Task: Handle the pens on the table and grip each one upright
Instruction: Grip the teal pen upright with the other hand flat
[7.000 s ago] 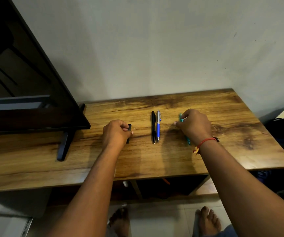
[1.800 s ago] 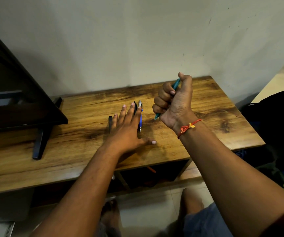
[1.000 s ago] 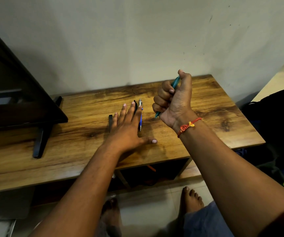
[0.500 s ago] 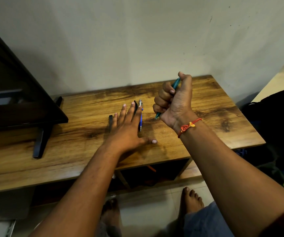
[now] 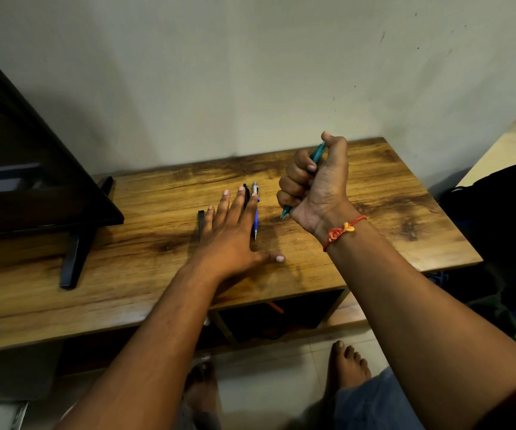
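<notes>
Right of the monitor (image 5: 27, 169), spread left hand (image 5: 231, 237) half-covers black pen (image 5: 246, 193); right hand (image 5: 318, 187) clenches teal pen (image 5: 317, 154)

Teal pen (image 5: 317, 154): gripped in the fist of the right hand (image 5: 315, 184) above the wooden table (image 5: 374, 193), steeply tilted, tip down, top end against the thumb.
Blue pen (image 5: 256, 219), silver top: lies flat on the table, pointing away from the person.
Black pen (image 5: 245, 192): flat, just left of the blue pen, mostly hidden under the left hand (image 5: 231, 240).

Wooden table (image 5: 374, 193) — left hand (image 5: 231, 237) flat on it; black pen (image 5: 246, 193) partly beneath, blue pen (image 5: 255, 218) just right, small black bar (image 5: 201, 218) just left.
</notes>
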